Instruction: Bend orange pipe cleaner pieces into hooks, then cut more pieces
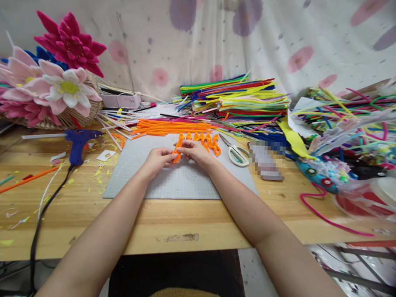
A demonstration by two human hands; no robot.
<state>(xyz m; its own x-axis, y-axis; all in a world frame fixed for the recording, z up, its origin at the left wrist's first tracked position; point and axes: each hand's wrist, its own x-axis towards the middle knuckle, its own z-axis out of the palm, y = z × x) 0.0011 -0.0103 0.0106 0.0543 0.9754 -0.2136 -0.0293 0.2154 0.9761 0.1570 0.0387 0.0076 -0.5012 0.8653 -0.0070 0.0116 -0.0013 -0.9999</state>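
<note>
1. Left hand (160,160) pinches the low part of a bent orange piece (178,150) with its thumb and finger
2. Right hand (197,152) grips the same piece from the other side, so both hands are closed on it
3. That piece is over the gray mat (183,185), near its middle, and the mat lies on the wooden table (188,229)
4. It looks light and fuzzy, and I think it is soft outside with a thin wire inside. It should bend easily and keep its shape, and it should not be slippery. A hard squeeze could flatten the fuzz or spoil the bend
5. Good places to hold it are its two sides near the low end, with just the fingertips. The curved top is better left alone
6. More bent orange pieces (215,145) sit in a row just beside the right hand, and straight orange sticks (172,127) lie behind both hands
7. Scissors (238,156) with pale handles lie to the right of the row, and a blue glue gun (78,145) is well apart on the left
</note>
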